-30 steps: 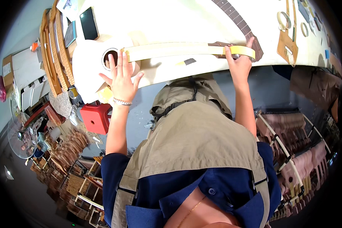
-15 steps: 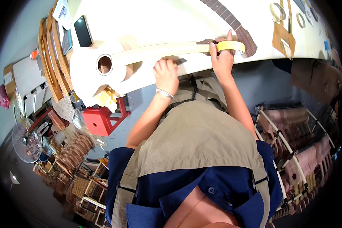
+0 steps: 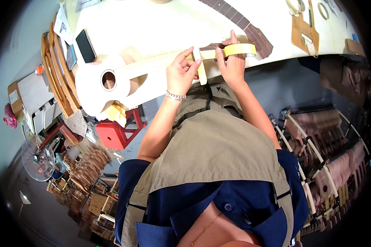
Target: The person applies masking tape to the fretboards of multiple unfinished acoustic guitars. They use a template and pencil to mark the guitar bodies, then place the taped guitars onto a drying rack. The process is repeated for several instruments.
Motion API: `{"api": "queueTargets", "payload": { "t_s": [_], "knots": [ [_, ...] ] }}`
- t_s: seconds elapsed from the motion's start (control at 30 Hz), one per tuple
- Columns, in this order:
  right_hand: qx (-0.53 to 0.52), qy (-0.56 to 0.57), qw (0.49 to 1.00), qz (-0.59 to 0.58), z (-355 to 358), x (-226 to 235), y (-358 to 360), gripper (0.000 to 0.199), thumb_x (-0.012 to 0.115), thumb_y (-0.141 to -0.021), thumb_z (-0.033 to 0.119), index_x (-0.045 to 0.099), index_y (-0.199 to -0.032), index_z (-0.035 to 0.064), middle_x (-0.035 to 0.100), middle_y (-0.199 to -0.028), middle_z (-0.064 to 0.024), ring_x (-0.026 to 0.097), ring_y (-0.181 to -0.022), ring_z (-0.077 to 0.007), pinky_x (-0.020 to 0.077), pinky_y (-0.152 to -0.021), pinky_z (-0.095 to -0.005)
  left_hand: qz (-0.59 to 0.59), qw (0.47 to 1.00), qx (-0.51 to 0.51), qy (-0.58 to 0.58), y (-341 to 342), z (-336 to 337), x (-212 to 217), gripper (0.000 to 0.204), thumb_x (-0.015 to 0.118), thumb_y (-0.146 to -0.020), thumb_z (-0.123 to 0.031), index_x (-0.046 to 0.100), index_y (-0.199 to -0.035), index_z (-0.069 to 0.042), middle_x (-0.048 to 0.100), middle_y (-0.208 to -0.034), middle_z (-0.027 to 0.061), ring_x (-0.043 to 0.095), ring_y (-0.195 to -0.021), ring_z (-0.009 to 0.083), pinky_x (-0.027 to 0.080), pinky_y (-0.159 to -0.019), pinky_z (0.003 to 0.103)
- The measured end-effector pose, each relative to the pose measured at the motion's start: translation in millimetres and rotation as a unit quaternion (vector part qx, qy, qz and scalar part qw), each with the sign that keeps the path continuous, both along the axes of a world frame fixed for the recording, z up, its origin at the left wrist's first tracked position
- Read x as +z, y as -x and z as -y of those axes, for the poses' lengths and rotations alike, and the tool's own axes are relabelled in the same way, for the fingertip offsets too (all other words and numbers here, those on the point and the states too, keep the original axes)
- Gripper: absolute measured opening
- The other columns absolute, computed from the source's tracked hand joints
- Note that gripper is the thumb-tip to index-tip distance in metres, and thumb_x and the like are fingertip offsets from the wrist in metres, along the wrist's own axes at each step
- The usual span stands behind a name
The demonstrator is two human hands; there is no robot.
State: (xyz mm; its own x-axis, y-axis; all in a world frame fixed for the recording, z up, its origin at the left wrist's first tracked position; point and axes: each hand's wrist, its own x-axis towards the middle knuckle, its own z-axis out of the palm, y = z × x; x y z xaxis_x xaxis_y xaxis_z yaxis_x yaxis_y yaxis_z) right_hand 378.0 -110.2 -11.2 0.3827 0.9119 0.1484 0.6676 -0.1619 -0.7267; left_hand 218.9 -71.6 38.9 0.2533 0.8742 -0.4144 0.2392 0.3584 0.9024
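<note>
A small pale guitar [image 3: 88, 82] lies at the table's front left, its neck [image 3: 148, 61] reaching right under pale tape toward a dark headstock. My right hand [image 3: 234, 70] holds a roll of yellow masking tape [image 3: 240, 49] over the headstock end, thumb pressed near the tape, one finger pointing up. Close to it on the left, my left hand [image 3: 180, 74] has thumb and forefinger at a yellow tape strip [image 3: 202, 75] that hangs across the neck past the table edge. The left palm's inside is partly hidden.
A second dark fretted neck [image 3: 251, 31] lies beyond my right hand. A phone [image 3: 85, 46] and curved wooden pieces [image 3: 55, 66] are at the left; a wooden template [image 3: 305, 33] and tape rings [image 3: 323, 11] at the right. A red stool [image 3: 113, 133] stands below the table.
My left hand has moved up and right to the neck, and a yellow strip now shows at its fingertips. The dark blade-like tool it held is out of sight. The tape roll shifted slightly left.
</note>
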Motion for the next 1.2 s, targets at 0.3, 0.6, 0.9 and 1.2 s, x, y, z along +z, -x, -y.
{"api": "queueTargets", "payload": {
  "t_s": [0.3, 0.6, 0.9, 1.2],
  "knots": [
    [0.176, -0.079, 0.981, -0.005, 14, 33, 16, 0.033, 0.052, -0.088, 0.011, 0.048, -0.12, 0.0047, 0.06, -0.107, -0.0071, 0.053, -0.109, -0.0236, 0.027, -0.105, -0.0457, -0.087, 0.996, -0.011, -0.02, -5, 2, -4, 0.042, 0.065, -0.083, -0.007, 0.053, -0.122, 0.003, 0.062, -0.067, 0.0012, 0.055, -0.054, 0.0026, 0.046, -0.048, 0.018],
    [-0.071, -0.247, 0.847, -0.466, 1, 69, -5, 0.05, 0.05, -0.082, -0.011, 0.031, -0.127, -0.001, 0.061, -0.111, -0.014, 0.052, -0.117, -0.0272, 0.0189, -0.111, -0.0409, -0.19, 0.929, -0.156, -0.278, 9, -84, 26, 0.034, 0.07, -0.078, -0.02, 0.057, -0.107, -0.009, 0.067, -0.069, 0.0015, 0.06, -0.052, 0.0153, 0.047, -0.049, 0.025],
    [-0.122, -0.359, 0.807, -0.452, -13, 66, -22, 0.054, 0.051, -0.081, -0.012, 0.028, -0.128, 0.0044, 0.062, -0.111, -0.0139, 0.051, -0.118, -0.029, 0.0201, -0.111, -0.0426, 0.093, 0.969, -0.228, 0.0, -75, -73, 36, 0.032, 0.077, -0.073, -0.016, 0.064, -0.097, 0.0, 0.065, -0.087, 0.0052, 0.061, -0.082, 0.0105, 0.051, -0.073, 0.024],
    [-0.143, -0.541, 0.411, -0.72, 94, 58, -135, 0.05, 0.052, -0.081, -0.003, 0.04, -0.129, -0.0045, 0.062, -0.116, 0.0006, 0.044, -0.125, -0.0142, 0.0059, -0.115, -0.0467, 0.036, 0.993, -0.1, -0.046, -7, -176, 34, 0.006, 0.065, -0.083, -0.006, 0.064, -0.084, 0.0, 0.065, -0.077, 0.0067, 0.062, -0.068, 0.0135, 0.053, -0.071, 0.027]
  ]
}}
